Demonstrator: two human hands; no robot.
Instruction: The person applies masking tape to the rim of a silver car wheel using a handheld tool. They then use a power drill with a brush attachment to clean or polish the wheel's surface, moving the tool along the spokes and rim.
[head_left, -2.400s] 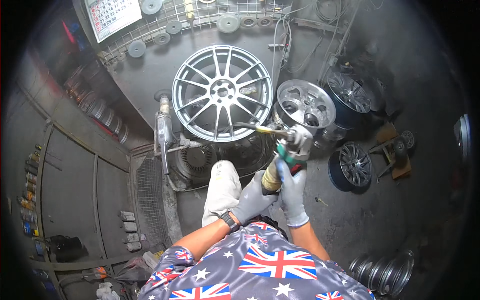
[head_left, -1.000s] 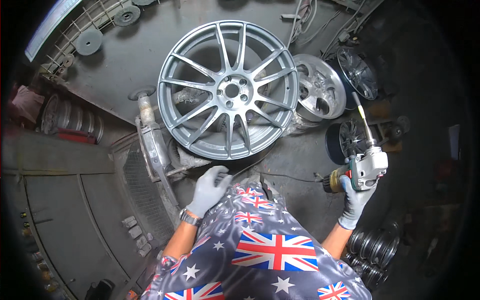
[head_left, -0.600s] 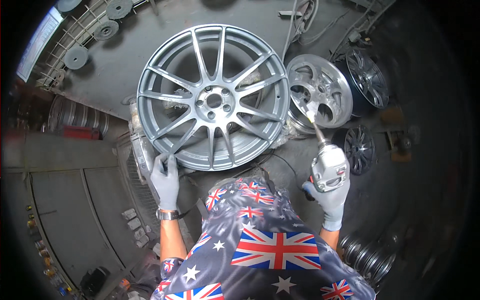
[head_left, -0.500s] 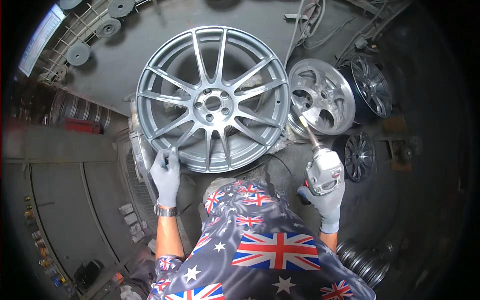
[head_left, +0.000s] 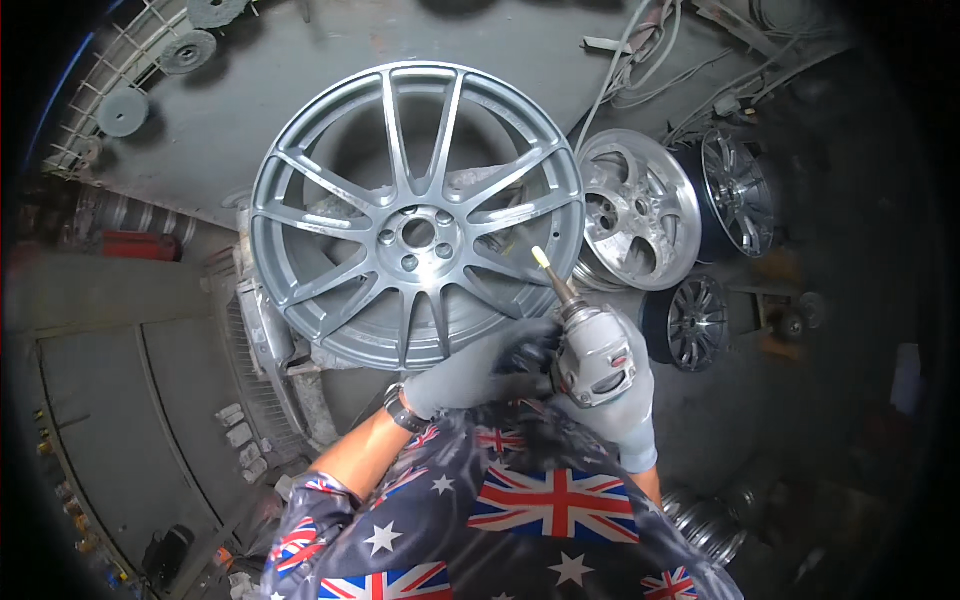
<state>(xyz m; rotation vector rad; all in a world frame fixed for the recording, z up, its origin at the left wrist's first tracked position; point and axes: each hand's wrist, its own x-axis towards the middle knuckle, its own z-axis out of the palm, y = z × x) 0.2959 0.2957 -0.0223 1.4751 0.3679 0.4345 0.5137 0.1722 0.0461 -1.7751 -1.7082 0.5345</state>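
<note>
A large silver multi-spoke alloy wheel (head_left: 419, 232) lies face up before me, bolt holes around its hub. My right hand (head_left: 625, 405), in a grey glove, is closed around a die grinder (head_left: 600, 355) with a silver-grey body. Its shaft ends in a pale yellow tip, which in the picture overlaps the wheel's right rim; contact cannot be made out. My left hand (head_left: 480, 370), gloved in grey with a dark palm, reaches across in front of my body to the grinder's left side. Its fingers are dark and blurred, so their grip cannot be told.
To the right stand a silver five-spoke wheel (head_left: 645, 205) and two darker wheels (head_left: 738, 190). Cables (head_left: 640, 50) hang at the back right. Abrasive discs (head_left: 123, 112) sit on a wire rack at the far left. More wheels (head_left: 710, 525) are stacked at lower right.
My left hand has left the wheel's near left rim and come right to the grinder. The grinder in my right hand has moved left, its tip now over the wheel's rim. The view has shifted slightly.
</note>
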